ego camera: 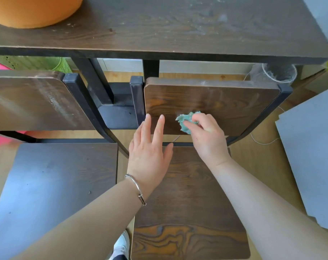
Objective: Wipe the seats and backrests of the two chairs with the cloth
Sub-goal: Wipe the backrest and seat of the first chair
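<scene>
Two dark wooden chairs with black metal frames stand side by side below me. My right hand grips a crumpled teal cloth and holds it against the lower part of the right chair's backrest. My left hand, with a metal bangle on the wrist, has straight fingers whose tips reach the lower left edge of that backrest. Beneath my arms lies the right chair's seat. On the left are the left chair's seat and its streaked backrest.
A dark wooden table runs across the top behind the chairs, with an orange round object on its left end. Grey boards lean at the right. A clear plastic cup stands under the table's right end. Wooden floor shows between the chairs.
</scene>
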### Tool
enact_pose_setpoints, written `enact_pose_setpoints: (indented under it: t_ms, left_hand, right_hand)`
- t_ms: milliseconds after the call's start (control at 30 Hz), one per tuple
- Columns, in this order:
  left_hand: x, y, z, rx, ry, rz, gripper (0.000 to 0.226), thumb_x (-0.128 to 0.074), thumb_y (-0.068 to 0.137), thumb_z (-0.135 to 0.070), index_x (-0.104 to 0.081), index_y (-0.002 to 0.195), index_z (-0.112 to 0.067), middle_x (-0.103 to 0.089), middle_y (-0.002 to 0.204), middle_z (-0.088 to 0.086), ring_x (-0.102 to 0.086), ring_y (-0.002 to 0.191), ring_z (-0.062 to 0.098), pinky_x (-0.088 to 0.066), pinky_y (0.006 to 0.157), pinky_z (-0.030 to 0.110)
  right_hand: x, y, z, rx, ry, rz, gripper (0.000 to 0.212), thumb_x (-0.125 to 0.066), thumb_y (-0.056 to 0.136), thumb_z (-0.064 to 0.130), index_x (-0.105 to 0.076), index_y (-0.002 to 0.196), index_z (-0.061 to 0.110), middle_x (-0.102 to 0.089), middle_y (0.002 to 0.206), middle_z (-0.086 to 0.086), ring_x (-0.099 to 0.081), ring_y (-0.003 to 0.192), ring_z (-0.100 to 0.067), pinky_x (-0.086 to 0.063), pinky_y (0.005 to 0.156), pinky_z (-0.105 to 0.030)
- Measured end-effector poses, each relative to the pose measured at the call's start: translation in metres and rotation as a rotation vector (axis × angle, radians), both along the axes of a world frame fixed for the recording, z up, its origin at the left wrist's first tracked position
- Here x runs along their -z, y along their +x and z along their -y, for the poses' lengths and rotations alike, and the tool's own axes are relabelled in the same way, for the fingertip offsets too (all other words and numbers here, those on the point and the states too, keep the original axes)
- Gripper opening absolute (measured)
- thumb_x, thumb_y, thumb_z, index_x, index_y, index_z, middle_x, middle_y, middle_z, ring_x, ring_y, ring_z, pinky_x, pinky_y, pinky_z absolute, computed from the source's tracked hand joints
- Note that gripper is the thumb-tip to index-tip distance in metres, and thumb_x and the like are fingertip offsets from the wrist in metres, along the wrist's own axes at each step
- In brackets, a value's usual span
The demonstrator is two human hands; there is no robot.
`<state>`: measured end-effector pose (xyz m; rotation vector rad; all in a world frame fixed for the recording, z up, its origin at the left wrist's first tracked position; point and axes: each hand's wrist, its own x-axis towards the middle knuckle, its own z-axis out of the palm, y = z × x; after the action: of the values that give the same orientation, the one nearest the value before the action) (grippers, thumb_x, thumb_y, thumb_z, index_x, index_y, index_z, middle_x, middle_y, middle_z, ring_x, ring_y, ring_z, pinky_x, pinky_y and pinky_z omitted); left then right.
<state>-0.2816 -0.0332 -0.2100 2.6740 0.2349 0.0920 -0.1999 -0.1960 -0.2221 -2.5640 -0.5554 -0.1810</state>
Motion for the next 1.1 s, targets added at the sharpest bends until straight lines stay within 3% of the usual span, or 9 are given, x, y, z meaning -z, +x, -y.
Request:
enact_pose_setpoints:
  t_ms: [133, 300, 500, 600, 700, 767, 867, 1000, 1100]
  left_hand:
    - [0.006, -0.003, 0.007, 0.029, 0.009, -0.005, 0.070, -0.048, 0.094, -0.042, -0.016, 0.154, -0.026, -0.019, 0.160, 0.010, -0.026, 0.143, 0.030, -0.038, 0.108, 0.050]
    - [0.001, 0.000, 0.016, 0.049, 0.028, 0.005, 0.069, -0.045, 0.094, -0.043, -0.015, 0.154, -0.025, -0.019, 0.160, 0.011, -0.024, 0.144, 0.031, -0.035, 0.109, 0.049]
    - [-0.026, 0.007, 0.018, 0.068, 0.095, 0.044, 0.068, -0.042, 0.094, -0.044, -0.016, 0.154, -0.023, -0.019, 0.160, 0.010, -0.021, 0.145, 0.031, -0.032, 0.112, 0.050]
    - [-0.042, 0.017, 0.016, 0.095, 0.177, 0.094, 0.069, -0.045, 0.094, -0.042, -0.017, 0.154, -0.022, -0.019, 0.160, 0.011, -0.018, 0.147, 0.030, -0.026, 0.116, 0.052]
    - [-0.054, 0.030, 0.013, 0.105, 0.232, 0.161, 0.070, -0.052, 0.094, -0.036, -0.020, 0.153, -0.020, -0.021, 0.160, 0.011, -0.017, 0.148, 0.029, -0.022, 0.117, 0.053]
    - [-0.058, 0.036, 0.012, 0.107, 0.256, 0.195, 0.069, -0.055, 0.093, -0.033, -0.023, 0.152, -0.018, -0.023, 0.159, 0.011, -0.017, 0.148, 0.029, -0.020, 0.117, 0.054]
    - [-0.056, 0.039, 0.012, 0.107, 0.303, 0.194, 0.068, -0.054, 0.093, -0.033, -0.024, 0.152, -0.017, -0.021, 0.160, 0.009, -0.014, 0.149, 0.028, -0.015, 0.119, 0.054]
    - [-0.051, 0.041, 0.013, 0.110, 0.350, 0.190, 0.069, -0.053, 0.093, -0.035, -0.022, 0.152, -0.018, -0.018, 0.161, 0.010, -0.010, 0.149, 0.029, -0.012, 0.119, 0.055]
    - [-0.049, 0.041, 0.012, 0.106, 0.375, 0.194, 0.071, -0.055, 0.091, -0.035, -0.023, 0.152, -0.018, -0.017, 0.161, 0.010, -0.010, 0.149, 0.029, -0.012, 0.119, 0.056]
  right_hand:
    - [0.026, -0.012, -0.001, 0.130, 0.050, -0.288, 0.008, -0.051, 0.100, 0.040, -0.052, 0.101, 0.033, -0.047, 0.097, 0.016, -0.055, 0.091, -0.009, -0.051, 0.067, -0.019]
    - [0.023, -0.011, 0.004, 0.136, 0.100, -0.312, 0.015, -0.049, 0.100, 0.041, -0.055, 0.108, 0.030, -0.049, 0.102, 0.013, -0.054, 0.091, -0.008, -0.050, 0.068, -0.018]
    - [-0.023, 0.012, 0.014, 0.083, 0.069, -0.097, 0.022, -0.051, 0.099, 0.039, -0.058, 0.114, 0.025, -0.041, 0.105, 0.017, -0.046, 0.094, -0.001, -0.035, 0.065, 0.004]
    - [-0.051, 0.025, 0.021, 0.084, 0.035, 0.029, 0.029, -0.053, 0.098, 0.040, -0.059, 0.119, 0.022, -0.051, 0.115, 0.010, -0.046, 0.105, 0.000, -0.032, 0.068, 0.009]
    - [-0.064, 0.027, 0.027, 0.016, -0.058, 0.120, 0.040, -0.044, 0.097, 0.044, -0.061, 0.122, 0.017, -0.056, 0.123, -0.001, -0.052, 0.113, -0.008, -0.036, 0.074, 0.004]
    - [-0.062, 0.025, 0.029, -0.050, -0.102, 0.170, 0.050, -0.034, 0.096, 0.045, -0.064, 0.121, 0.013, -0.058, 0.121, -0.007, -0.055, 0.112, -0.014, -0.045, 0.079, -0.011]
    - [-0.046, 0.023, 0.032, -0.071, -0.120, 0.193, 0.036, -0.052, 0.096, 0.034, -0.065, 0.119, 0.011, -0.059, 0.117, -0.008, -0.057, 0.107, -0.016, -0.051, 0.077, -0.018]
    - [-0.015, 0.009, 0.033, 0.071, 0.056, -0.046, 0.019, -0.055, 0.098, 0.038, -0.059, 0.112, 0.026, -0.050, 0.104, 0.014, -0.054, 0.090, -0.006, -0.050, 0.071, -0.013]
    - [0.016, 0.000, 0.039, 0.074, -0.035, -0.139, 0.013, -0.048, 0.101, 0.039, -0.054, 0.109, 0.030, -0.049, 0.102, 0.014, -0.053, 0.087, -0.006, -0.043, 0.063, -0.013]
